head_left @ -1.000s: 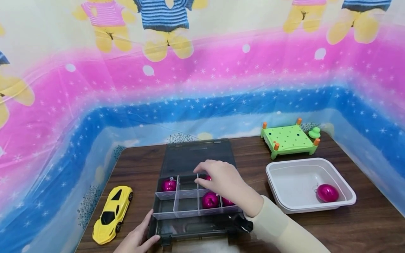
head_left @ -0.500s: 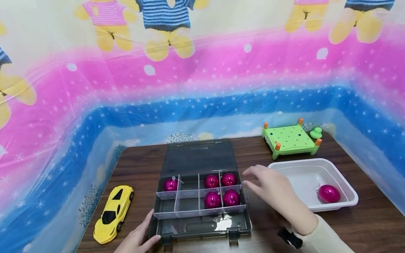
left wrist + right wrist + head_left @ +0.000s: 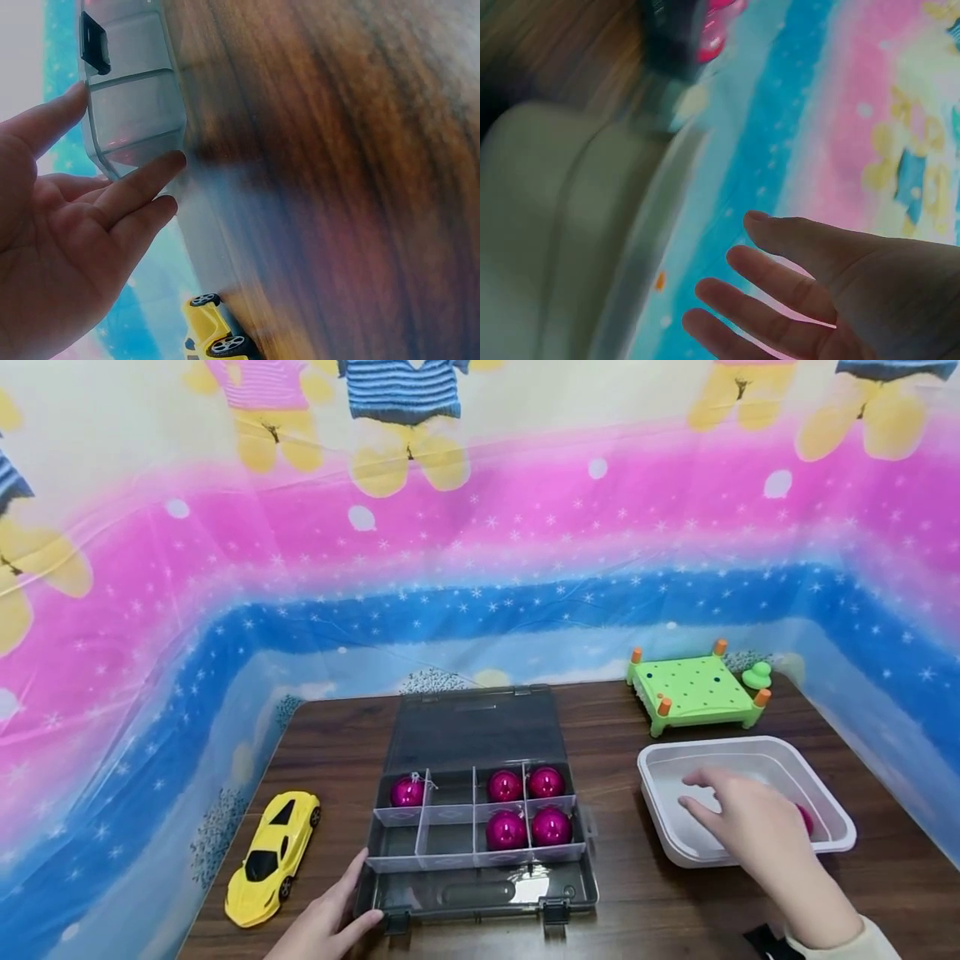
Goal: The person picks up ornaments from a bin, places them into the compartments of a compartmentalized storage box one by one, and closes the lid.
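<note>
A dark translucent divided box [image 3: 480, 893] lies with its lid folded back on the wooden table. Shiny magenta balls, one of them [image 3: 506, 831], fill four compartments on its right side, and another [image 3: 407, 792] sits at the back left. My left hand [image 3: 326, 914] touches the box's front left corner, fingers extended along its side; the left wrist view shows this hand [image 3: 82, 225] too. Over the white tray [image 3: 667, 839] hovers my right hand [image 3: 757, 827], fingers spread and holding nothing. Behind it, a magenta ball [image 3: 806, 819] in the tray is mostly hidden.
A yellow toy car [image 3: 273, 858] stands left of the box. At the back right are a green toy bed frame [image 3: 697, 692] with orange posts and a small green piece [image 3: 757, 675]. A patterned cloth [image 3: 480, 543] rises behind the table.
My right hand has moved rightward from above the box to over the white tray, uncovering the balls on the box's right side. My left hand has stayed at the box's corner.
</note>
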`<state>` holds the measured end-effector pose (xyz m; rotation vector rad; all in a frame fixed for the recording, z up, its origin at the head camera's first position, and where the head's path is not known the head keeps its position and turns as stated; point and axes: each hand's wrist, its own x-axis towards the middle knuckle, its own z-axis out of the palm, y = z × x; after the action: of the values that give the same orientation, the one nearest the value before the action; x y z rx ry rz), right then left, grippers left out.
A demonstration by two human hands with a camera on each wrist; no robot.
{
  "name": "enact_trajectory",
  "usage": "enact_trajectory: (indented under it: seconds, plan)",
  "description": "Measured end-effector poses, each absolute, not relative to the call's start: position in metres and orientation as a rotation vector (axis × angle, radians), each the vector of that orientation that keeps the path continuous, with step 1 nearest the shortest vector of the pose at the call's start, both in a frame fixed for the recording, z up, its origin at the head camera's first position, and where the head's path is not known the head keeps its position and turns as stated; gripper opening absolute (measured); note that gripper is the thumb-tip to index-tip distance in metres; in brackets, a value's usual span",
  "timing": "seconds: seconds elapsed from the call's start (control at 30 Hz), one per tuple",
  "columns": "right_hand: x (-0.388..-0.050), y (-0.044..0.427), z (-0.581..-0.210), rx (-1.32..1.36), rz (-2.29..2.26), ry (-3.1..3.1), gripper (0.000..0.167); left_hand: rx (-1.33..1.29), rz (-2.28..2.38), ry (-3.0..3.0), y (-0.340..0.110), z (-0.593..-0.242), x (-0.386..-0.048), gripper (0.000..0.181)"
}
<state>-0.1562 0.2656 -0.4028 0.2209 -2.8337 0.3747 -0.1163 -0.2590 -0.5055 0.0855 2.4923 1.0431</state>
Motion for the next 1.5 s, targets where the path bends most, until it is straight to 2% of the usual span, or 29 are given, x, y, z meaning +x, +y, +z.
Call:
enact_trajectory:
  seconds: [0.1,0.23,0.67,0.8,0.97,1.17,1.5]
  plan:
    - [-0.159,0.285,-0.410,0.172,0.373,-2.892,0.029,0.077,1.045,2.512,-0.246,-0.482,-0.109,0.089]
    - [-0.164,0.311,-0.417,0.100,0.401,-3.035,0.039,0.084,1.042,2.506,-0.240,-0.469,-0.105,0.085]
    - [-0.173,0.351,-0.421,-0.062,0.364,-3.173,0.056,0.093,1.017,2.507,-0.246,-0.481,-0.110,0.088]
    - [-0.174,0.356,-0.420,-0.080,0.359,-3.186,0.058,0.104,0.962,2.511,-0.250,-0.485,-0.113,0.092]
    - [-0.174,0.364,-0.421,-0.115,0.372,-3.213,0.059,0.068,1.027,2.508,-0.245,-0.478,-0.110,0.088]
    - [-0.176,0.376,-0.429,-0.154,0.367,-3.204,0.069,0.116,1.011,2.493,-0.259,-0.504,-0.117,0.101]
    - [-0.178,0.377,-0.433,-0.152,0.374,-3.214,0.063,0.053,1.009,2.492,-0.243,-0.471,-0.110,0.091]
